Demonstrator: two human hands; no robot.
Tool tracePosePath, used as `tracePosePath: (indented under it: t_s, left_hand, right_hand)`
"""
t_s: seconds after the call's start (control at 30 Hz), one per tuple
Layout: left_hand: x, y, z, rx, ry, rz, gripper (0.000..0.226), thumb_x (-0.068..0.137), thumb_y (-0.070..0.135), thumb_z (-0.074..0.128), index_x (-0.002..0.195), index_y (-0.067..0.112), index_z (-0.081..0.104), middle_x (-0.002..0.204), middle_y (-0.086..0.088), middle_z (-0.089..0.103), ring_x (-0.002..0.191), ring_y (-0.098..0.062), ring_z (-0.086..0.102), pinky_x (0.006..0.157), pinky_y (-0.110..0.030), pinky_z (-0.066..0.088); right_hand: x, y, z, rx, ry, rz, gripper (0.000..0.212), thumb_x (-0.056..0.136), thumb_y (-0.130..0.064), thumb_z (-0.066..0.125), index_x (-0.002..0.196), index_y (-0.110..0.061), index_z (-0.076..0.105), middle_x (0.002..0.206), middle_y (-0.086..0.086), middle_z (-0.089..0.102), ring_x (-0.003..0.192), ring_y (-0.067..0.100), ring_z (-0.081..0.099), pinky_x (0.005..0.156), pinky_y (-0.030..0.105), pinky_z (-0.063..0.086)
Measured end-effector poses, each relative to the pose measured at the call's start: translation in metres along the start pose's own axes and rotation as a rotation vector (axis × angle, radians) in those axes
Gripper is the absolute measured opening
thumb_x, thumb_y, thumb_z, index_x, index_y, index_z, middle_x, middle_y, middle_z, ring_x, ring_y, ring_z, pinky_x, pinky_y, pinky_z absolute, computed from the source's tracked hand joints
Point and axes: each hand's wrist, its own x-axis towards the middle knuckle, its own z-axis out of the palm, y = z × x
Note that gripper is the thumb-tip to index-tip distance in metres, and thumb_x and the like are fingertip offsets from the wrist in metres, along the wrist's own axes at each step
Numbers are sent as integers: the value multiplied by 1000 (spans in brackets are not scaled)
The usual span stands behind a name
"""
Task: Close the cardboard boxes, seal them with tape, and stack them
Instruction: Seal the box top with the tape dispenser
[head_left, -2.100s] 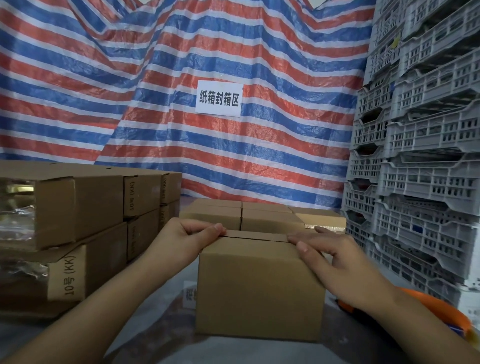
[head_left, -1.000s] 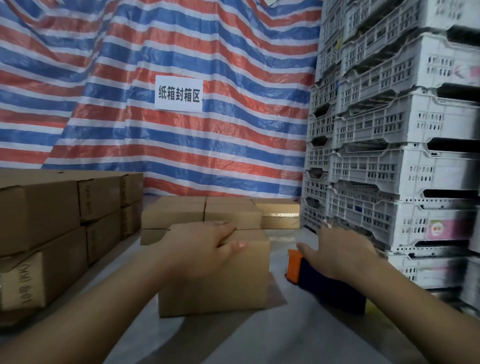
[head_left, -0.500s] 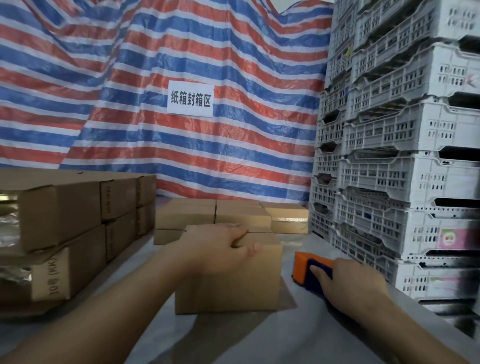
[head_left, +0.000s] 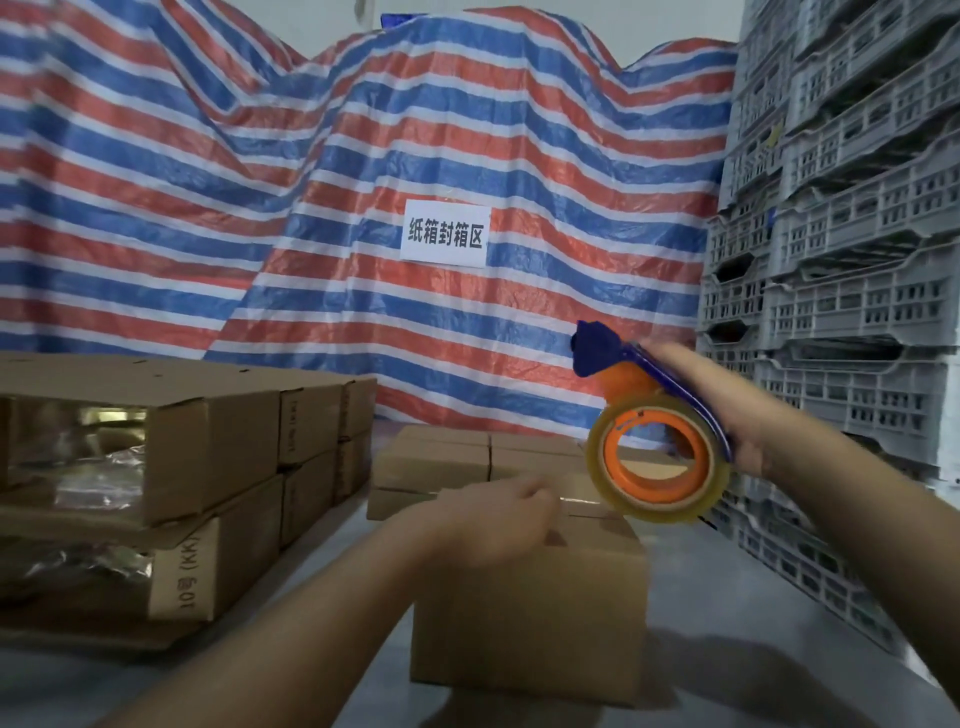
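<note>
A closed brown cardboard box (head_left: 530, 618) stands on the grey table in front of me. My left hand (head_left: 493, 519) rests on its top with fingers curled over the flap seam. My right hand (head_left: 727, 415) grips a blue and orange tape dispenser (head_left: 654, 441) with a clear tape roll, held in the air above the box's right top edge. The roll faces me and hides part of the box top.
Stacked cardboard boxes (head_left: 171, 467) stand at the left, some with clear tape on their ends. Several low boxes (head_left: 467, 457) lie behind the near box. Grey plastic crates (head_left: 841, 312) tower at the right. A striped tarp (head_left: 311, 208) hangs behind.
My right hand has taken the tape dispenser from the table at the right and lifted it above the box. My left hand stays on the box top.
</note>
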Motion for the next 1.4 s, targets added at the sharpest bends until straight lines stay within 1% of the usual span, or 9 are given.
tracePosePath:
  t_s: [0.23, 0.37, 0.5, 0.73, 0.9, 1.03, 1.17, 1.27, 1.4]
  left_hand:
    - [7, -16, -20, -506, 73, -53, 28, 99, 35, 48, 107, 21, 71, 97, 6, 75, 94, -8, 71, 92, -33, 50]
    - [9, -18, -24, -960, 127, -135, 68, 103, 54, 22, 99, 9, 72, 100, -5, 76, 110, -17, 65, 109, -34, 38]
    - [7, -20, -31, -1183, 150, -155, 85, 94, 71, 24, 110, 0, 67, 113, -15, 72, 116, -24, 62, 112, -39, 30]
    - [2, -21, -33, -1310, 188, -146, 63, 95, 53, 51, 138, 7, 51, 113, -9, 73, 111, -20, 65, 117, -40, 18]
    - [-3, -17, -33, -1239, 212, -129, 38, 96, 37, 55, 125, 12, 63, 112, -5, 74, 106, -17, 67, 102, -34, 30]
    - [-3, -17, -32, -1185, 232, -148, 28, 97, 22, 57, 124, 13, 60, 107, -3, 75, 108, -15, 66, 107, -34, 32]
    - [-4, -23, -28, -1200, 252, -137, 16, 99, 12, 52, 113, 8, 59, 76, 2, 70, 72, -5, 60, 84, -25, 42]
    - [-2, -24, -24, -1263, 356, -180, 12, 98, 10, 51, 101, 9, 62, 79, -1, 63, 87, -15, 54, 82, -30, 43]
    - [-1, -20, -19, -1466, 601, -284, 11, 97, 7, 48, 89, 9, 56, 69, -2, 52, 81, -16, 57, 88, -46, 47]
  right_hand:
    - [30, 8, 21, -125, -181, 66, 53, 79, -60, 68, 95, -10, 71, 69, 8, 72, 51, 16, 66, 47, 23, 51]
    - [33, 8, 19, -200, -229, 39, 55, 88, -61, 61, 103, -8, 70, 77, 10, 74, 57, 17, 68, 52, 25, 53]
    - [32, -3, 31, -280, -337, 59, 55, 93, -57, 56, 111, -7, 68, 84, 11, 75, 60, 16, 68, 55, 23, 55]
    - [36, -12, 45, -395, -400, 49, 44, 97, -54, 52, 104, -12, 65, 76, 5, 72, 58, 13, 65, 55, 22, 53]
    - [37, -13, 46, -366, -423, 84, 45, 97, -52, 53, 107, -9, 64, 75, 6, 72, 56, 13, 66, 53, 22, 53]
    - [36, -15, 46, -370, -421, 127, 47, 97, -51, 53, 108, -7, 64, 76, 7, 71, 56, 14, 65, 53, 22, 53]
    - [37, -19, 47, -466, -431, 128, 49, 97, -54, 50, 109, -8, 63, 77, 6, 72, 57, 13, 66, 54, 22, 52]
    - [40, -26, 50, -529, -457, 164, 49, 97, -54, 51, 111, -8, 62, 77, 6, 71, 57, 13, 65, 53, 21, 52]
    - [44, -28, 55, -507, -501, 206, 49, 95, -51, 55, 120, -9, 57, 79, 6, 71, 59, 13, 66, 54, 22, 52]
